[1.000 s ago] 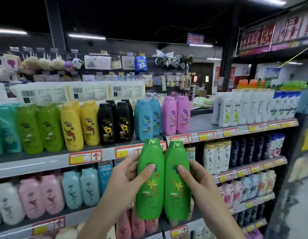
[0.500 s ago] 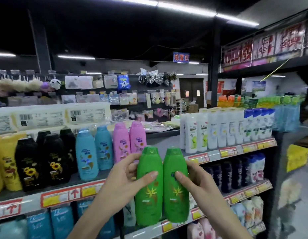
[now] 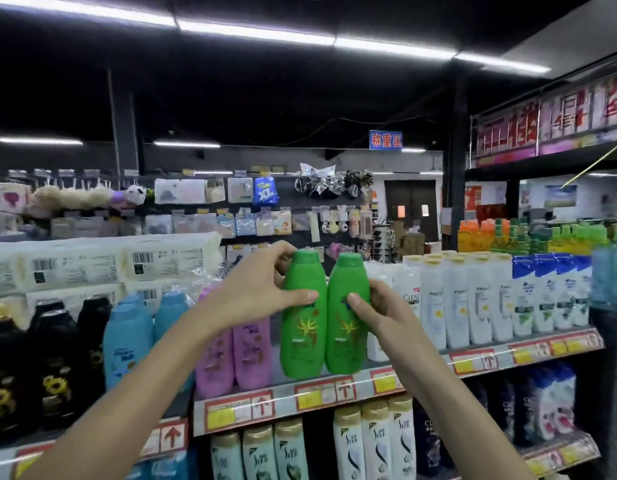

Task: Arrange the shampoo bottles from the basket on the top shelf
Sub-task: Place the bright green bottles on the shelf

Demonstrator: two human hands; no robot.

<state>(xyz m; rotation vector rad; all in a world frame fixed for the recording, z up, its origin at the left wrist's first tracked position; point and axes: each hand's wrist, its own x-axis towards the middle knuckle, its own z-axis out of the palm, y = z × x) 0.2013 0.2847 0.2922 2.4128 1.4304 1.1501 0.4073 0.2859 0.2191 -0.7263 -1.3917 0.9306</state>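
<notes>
Two green shampoo bottles stand upright side by side at the front of the top shelf [image 3: 334, 388], in the gap between pink and white bottles. My left hand [image 3: 262, 292] grips the left green bottle [image 3: 302, 341] near its cap, thumb across the front. My right hand [image 3: 379, 306] grips the right green bottle [image 3: 345, 337] from the right side, thumb on the label. Their bases sit at or just above the shelf edge; whether they touch it I cannot tell. The basket is out of view.
Pink bottles [image 3: 251, 355] stand just left of the green pair, then blue bottles [image 3: 127, 341] and black ones [image 3: 51, 362]. White bottles [image 3: 456, 303] fill the shelf to the right. Wrapped white packs [image 3: 103, 261] lie behind. A lower shelf holds cream-capped bottles [image 3: 373, 445].
Both hands have lifted the two green bottles up and forward from below the shelf edge into the gap on the top shelf. The view has swung right and upward.
</notes>
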